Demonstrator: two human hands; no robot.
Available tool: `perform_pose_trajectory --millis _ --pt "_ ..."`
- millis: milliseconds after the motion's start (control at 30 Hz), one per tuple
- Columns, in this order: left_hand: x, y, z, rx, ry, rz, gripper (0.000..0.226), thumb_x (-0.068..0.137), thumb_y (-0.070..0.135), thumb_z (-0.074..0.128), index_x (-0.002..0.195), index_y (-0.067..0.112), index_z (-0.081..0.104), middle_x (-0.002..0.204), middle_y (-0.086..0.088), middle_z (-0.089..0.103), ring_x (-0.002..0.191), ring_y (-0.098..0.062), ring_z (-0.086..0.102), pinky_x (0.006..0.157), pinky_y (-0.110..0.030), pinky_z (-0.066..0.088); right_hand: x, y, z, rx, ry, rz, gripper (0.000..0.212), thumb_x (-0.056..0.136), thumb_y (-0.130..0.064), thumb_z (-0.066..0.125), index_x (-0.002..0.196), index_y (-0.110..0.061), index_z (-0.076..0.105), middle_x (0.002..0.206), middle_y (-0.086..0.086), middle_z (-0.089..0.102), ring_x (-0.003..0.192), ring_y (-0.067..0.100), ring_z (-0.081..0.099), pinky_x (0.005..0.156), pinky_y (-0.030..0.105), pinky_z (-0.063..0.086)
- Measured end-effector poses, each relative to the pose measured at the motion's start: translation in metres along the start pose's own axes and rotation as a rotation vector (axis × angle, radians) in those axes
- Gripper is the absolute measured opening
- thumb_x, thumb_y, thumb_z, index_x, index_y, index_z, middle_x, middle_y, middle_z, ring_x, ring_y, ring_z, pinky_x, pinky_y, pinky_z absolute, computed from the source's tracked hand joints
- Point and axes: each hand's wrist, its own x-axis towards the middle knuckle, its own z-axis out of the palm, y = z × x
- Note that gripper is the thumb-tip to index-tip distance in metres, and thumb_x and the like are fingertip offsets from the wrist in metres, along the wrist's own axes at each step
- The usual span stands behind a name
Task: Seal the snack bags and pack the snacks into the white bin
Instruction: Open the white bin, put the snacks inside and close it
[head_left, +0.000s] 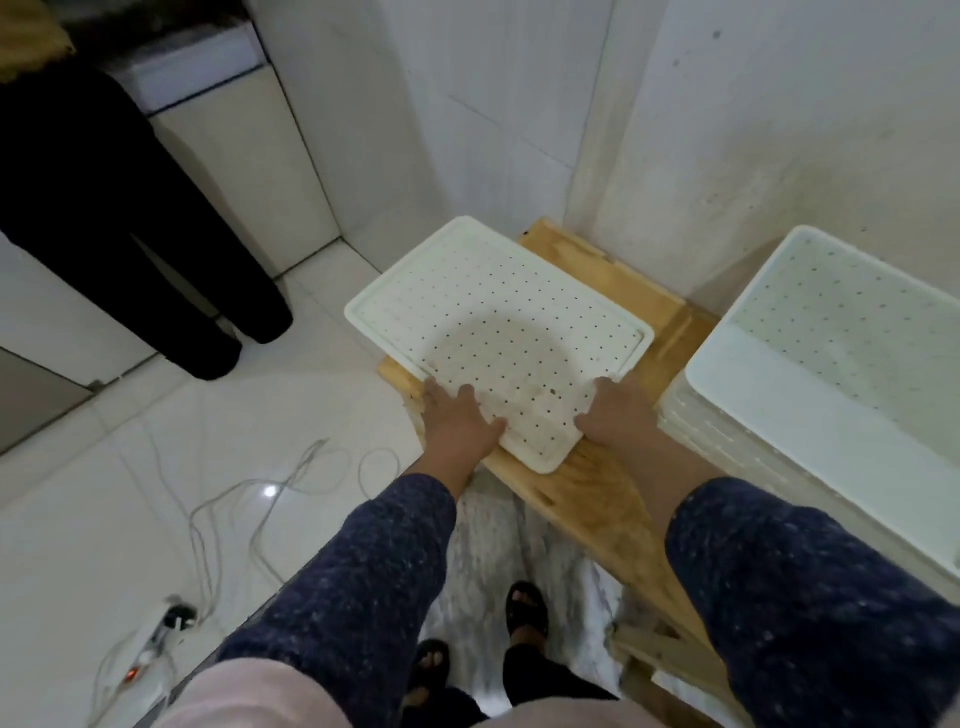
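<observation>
A white perforated tray (498, 322) with a low rim lies on a small wooden table (597, 493). My left hand (457, 415) rests palm down on its near left edge, fingers and thumb spread on top. On the near right edge my right hand (608, 410) holds it, thumb on top and fingers hidden under the rim. A deeper white bin (737, 374) with a perforated bottom stands to the right on a stack of similar bins; nothing shows inside it. No snack bags are in view.
White tiled walls close in behind the table and the bins. Loose white cables (249, 499) and a power strip (156, 639) lie on the floor at left. Another person's dark-clothed legs (130, 234) stand at far left. My feet (524, 613) are below the table's edge.
</observation>
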Motion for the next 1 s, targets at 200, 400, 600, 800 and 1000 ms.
perform_pose_trajectory --millis 200,400,600,800,1000 --pt "-0.008 0.013 -0.050 0.272 0.013 0.256 0.055 0.093 0.042 0.049 0.135 0.008 0.038 0.130 -0.013 0.048 0.120 -0.028 0.047 0.089 -0.037 0.044 -0.036 -0.020 -0.024 -0.064 -0.039 -0.084 0.056 0.092 -0.030 0.052 0.142 -0.014 0.036 0.139 0.013 0.035 0.122 0.029 0.046 0.091 0.032 0.043" --pt "-0.035 0.031 -0.103 0.441 0.085 0.459 0.047 0.094 0.036 0.047 0.130 0.007 0.043 0.129 -0.012 0.048 0.117 -0.027 0.049 0.083 -0.034 0.043 -0.102 -0.036 -0.051 -0.105 0.117 -0.069 0.048 0.095 -0.029 0.047 0.137 -0.006 0.042 0.143 0.016 0.042 0.131 0.029 0.041 0.102 0.035 0.039" --pt "-0.079 0.067 -0.128 0.501 0.123 0.671 0.051 0.094 0.039 0.046 0.133 0.007 0.043 0.132 -0.011 0.050 0.119 -0.026 0.050 0.083 -0.033 0.044 -0.165 -0.019 -0.073 0.008 0.323 0.052 0.047 0.091 -0.027 0.053 0.133 -0.006 0.048 0.139 0.013 0.047 0.124 0.029 0.048 0.096 0.033 0.042" --pt "-0.141 0.127 -0.117 0.484 0.131 0.896 0.048 0.093 0.041 0.049 0.124 0.005 0.050 0.124 -0.013 0.054 0.111 -0.028 0.054 0.080 -0.034 0.046 -0.238 0.037 -0.100 0.042 0.467 0.202 0.051 0.092 -0.029 0.050 0.137 -0.006 0.043 0.142 0.012 0.045 0.129 0.029 0.043 0.103 0.037 0.040" --pt "-0.217 0.185 -0.073 0.482 0.101 1.121 0.051 0.093 0.042 0.048 0.128 0.005 0.049 0.125 -0.012 0.055 0.111 -0.028 0.055 0.085 -0.036 0.048 -0.316 0.119 -0.104 0.096 0.571 0.393 0.043 0.092 -0.027 0.050 0.126 -0.002 0.053 0.130 0.013 0.054 0.120 0.029 0.050 0.096 0.036 0.044"
